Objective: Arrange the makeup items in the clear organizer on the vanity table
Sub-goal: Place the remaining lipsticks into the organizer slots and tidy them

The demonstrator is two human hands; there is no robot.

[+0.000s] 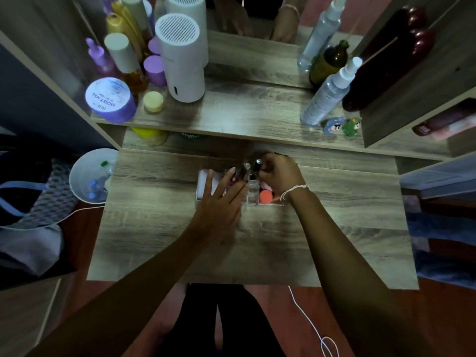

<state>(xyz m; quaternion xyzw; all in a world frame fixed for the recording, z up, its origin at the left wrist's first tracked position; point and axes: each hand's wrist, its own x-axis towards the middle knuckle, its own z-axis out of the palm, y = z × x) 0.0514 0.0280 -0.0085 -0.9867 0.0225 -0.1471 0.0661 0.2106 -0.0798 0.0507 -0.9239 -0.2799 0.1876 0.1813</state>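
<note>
While left hand [219,202] fingers splayed over organizer [253,195], right hand [279,173] fingers pinching dark tube [257,164].

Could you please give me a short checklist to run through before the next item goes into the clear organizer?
1. Organizer flat on the table: ok.
2. Left hand steadying the organizer: cannot tell; it lies over the left end, contact hidden.
3. Right hand gripping an item: cannot tell; fingers curl over the back slots.
4. Upright tubes standing in their slots: ok.
5. Orange lid seated in its compartment: ok.
6. Free slot left for another item: cannot tell; hands cover most of it.
</note>
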